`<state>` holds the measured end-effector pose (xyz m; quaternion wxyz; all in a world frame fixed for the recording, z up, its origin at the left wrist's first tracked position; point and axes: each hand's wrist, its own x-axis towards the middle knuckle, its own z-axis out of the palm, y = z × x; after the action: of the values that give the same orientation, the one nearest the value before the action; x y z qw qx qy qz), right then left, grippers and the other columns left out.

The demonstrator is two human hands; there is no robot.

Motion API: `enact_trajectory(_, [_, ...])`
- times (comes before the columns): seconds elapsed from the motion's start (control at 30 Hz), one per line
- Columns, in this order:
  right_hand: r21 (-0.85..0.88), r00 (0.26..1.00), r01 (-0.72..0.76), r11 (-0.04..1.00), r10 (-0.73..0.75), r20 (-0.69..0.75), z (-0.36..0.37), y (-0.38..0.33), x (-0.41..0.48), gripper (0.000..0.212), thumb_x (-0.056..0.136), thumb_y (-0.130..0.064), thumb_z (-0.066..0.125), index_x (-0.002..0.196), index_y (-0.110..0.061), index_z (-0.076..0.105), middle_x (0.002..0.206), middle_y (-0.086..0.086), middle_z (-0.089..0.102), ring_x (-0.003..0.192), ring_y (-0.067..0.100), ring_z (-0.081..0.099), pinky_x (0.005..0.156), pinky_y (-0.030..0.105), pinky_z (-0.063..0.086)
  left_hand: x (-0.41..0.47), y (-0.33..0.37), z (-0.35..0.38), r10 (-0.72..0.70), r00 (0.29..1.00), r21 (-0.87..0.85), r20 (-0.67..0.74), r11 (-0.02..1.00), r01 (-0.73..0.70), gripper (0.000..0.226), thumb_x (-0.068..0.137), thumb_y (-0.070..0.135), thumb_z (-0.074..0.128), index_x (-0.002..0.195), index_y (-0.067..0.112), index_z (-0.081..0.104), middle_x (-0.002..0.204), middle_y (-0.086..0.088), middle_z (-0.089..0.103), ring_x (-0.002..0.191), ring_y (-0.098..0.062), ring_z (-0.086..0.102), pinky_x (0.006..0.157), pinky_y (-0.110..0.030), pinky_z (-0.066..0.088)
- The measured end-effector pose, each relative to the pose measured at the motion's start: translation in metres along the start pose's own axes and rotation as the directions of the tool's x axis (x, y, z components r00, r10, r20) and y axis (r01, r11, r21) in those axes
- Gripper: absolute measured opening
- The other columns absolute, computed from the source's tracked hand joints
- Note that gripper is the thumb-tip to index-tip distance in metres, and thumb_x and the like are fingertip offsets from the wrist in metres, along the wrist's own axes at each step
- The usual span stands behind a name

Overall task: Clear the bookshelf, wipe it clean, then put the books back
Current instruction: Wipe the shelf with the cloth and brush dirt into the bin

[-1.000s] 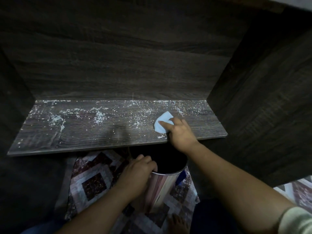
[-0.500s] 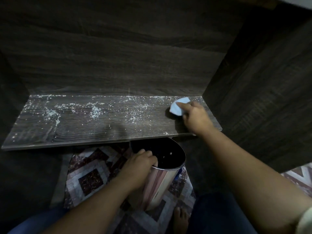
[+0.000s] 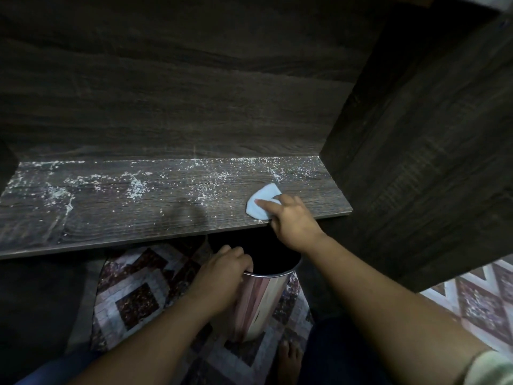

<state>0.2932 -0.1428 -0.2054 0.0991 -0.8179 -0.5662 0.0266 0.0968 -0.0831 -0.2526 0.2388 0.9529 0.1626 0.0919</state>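
Head view: our right hand (image 3: 294,218) holds the pale blue cloth (image 3: 261,201) pressed to the shelf (image 3: 138,218), fingers bent over it, at the front edge near the right wall (image 3: 416,162). Our left hand (image 3: 222,270) grips the rim of the metal bin (image 3: 263,301) just below. Half a second ago we had the cloth at the back right corner; white dust (image 3: 136,187) remains leftward.

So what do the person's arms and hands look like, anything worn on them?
The left hand and right hand are bare: no gloves, rings or watch visible. The right arm has a pale sleeve ending near the elbow; the left forearm shows no sleeve.
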Motion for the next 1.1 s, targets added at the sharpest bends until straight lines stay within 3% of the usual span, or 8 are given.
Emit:
enact_trajectory(0.13, [0.084, 0.995, 0.078, 0.993, -0.083, 0.058, -0.005, -0.003, -0.014, 0.055, 0.085, -0.005, 0.055, 0.136, -0.027, 0.055, 0.127, 0.017, 0.055, 0.113, 0.038, 0.047, 0.101, 0.036, 0.035, -0.003, -0.001, -0.001, 0.013, 1.0, -0.029, -0.01, 1.0, -0.013, 0.026, 0.073, 0.002, 0.063, 0.091, 0.021, 0.062, 0.089, 0.005, 0.053, 0.088, -0.015, 0.043, 0.072, -0.034, 0.046])
enact_trajectory(0.27, [0.267, 0.99, 0.035, 0.963, -0.07, 0.12, -0.037, -0.012, -0.022, 0.046, 0.088, -0.009, 0.058, 0.13, -0.027, 0.055, 0.129, 0.006, 0.055, 0.118, 0.023, 0.052, 0.091, 0.019, 0.036, -0.004, -0.001, -0.003, 0.017, 1.0, -0.026, 0.007, 1.0, -0.017, 0.025, 0.077, 0.003, 0.061, 0.093, 0.021, 0.061, 0.092, 0.006, 0.052, 0.09, -0.014, 0.042, 0.074, -0.034, 0.045])
enact_trajectory(0.4, [0.448, 0.952, 0.108, 0.888, 0.036, -0.303, -0.053, -0.026, -0.017, 0.029, 0.083, -0.006, 0.066, 0.109, -0.016, 0.059, 0.112, 0.003, 0.05, 0.104, 0.01, 0.049, 0.087, 0.01, 0.033, -0.004, 0.0, -0.004, 0.018, 0.999, -0.016, 0.026, 1.0, -0.017, 0.021, 0.079, 0.007, 0.061, 0.094, 0.022, 0.061, 0.092, 0.005, 0.052, 0.092, -0.015, 0.043, 0.076, -0.033, 0.044])
enact_trajectory(0.47, [0.418, 0.929, 0.106, 0.902, 0.06, -0.365, -0.04, -0.027, -0.015, 0.029, 0.082, -0.006, 0.068, 0.109, -0.014, 0.062, 0.112, 0.005, 0.05, 0.107, 0.011, 0.049, 0.096, 0.012, 0.034, -0.004, -0.001, -0.005, 0.017, 0.999, -0.013, 0.03, 1.0, -0.016, 0.022, 0.078, 0.006, 0.061, 0.094, 0.021, 0.062, 0.092, 0.005, 0.052, 0.092, -0.015, 0.043, 0.076, -0.033, 0.044])
enact_trajectory(0.6, [0.316, 0.999, -0.022, 0.948, 0.031, -0.024, -0.016, -0.019, -0.021, 0.031, 0.082, -0.009, 0.065, 0.111, -0.019, 0.063, 0.11, 0.004, 0.053, 0.105, 0.023, 0.054, 0.089, 0.024, 0.039, -0.004, 0.001, -0.008, 0.011, 1.0, 0.004, 0.03, 1.0, -0.011, 0.022, 0.08, 0.007, 0.058, 0.097, 0.021, 0.061, 0.094, 0.005, 0.051, 0.093, -0.015, 0.041, 0.079, -0.033, 0.042])
enact_trajectory(0.77, [0.346, 0.935, 0.096, 0.933, 0.035, -0.352, -0.027, -0.014, -0.019, 0.029, 0.085, -0.005, 0.063, 0.113, -0.013, 0.062, 0.114, 0.004, 0.053, 0.111, 0.019, 0.052, 0.098, 0.026, 0.038, -0.003, 0.005, -0.01, 0.005, 1.0, 0.002, 0.002, 1.0, -0.005, 0.023, 0.081, 0.006, 0.056, 0.098, 0.022, 0.06, 0.095, 0.006, 0.05, 0.096, -0.015, 0.042, 0.079, -0.031, 0.041])
enact_trajectory(0.93, [0.277, 0.999, -0.036, 0.96, 0.027, 0.034, -0.025, -0.015, -0.019, 0.034, 0.087, -0.012, 0.061, 0.119, -0.023, 0.06, 0.12, 0.004, 0.058, 0.111, 0.022, 0.054, 0.092, 0.029, 0.042, 0.001, 0.01, -0.009, 0.004, 1.0, 0.013, -0.004, 1.0, -0.004, 0.024, 0.083, 0.006, 0.056, 0.1, 0.023, 0.058, 0.097, 0.007, 0.047, 0.098, -0.013, 0.04, 0.079, -0.031, 0.04])
enact_trajectory(1.1, [0.346, 0.967, 0.005, 0.938, 0.083, -0.24, -0.034, -0.012, -0.013, 0.036, 0.087, -0.009, 0.062, 0.122, -0.016, 0.059, 0.12, 0.005, 0.055, 0.113, 0.021, 0.051, 0.095, 0.023, 0.035, 0.008, 0.013, -0.003, 0.043, 0.998, 0.015, -0.037, 0.999, -0.042, 0.025, 0.074, 0.002, 0.061, 0.091, 0.021, 0.06, 0.09, 0.005, 0.052, 0.091, -0.018, 0.046, 0.076, -0.035, 0.044])
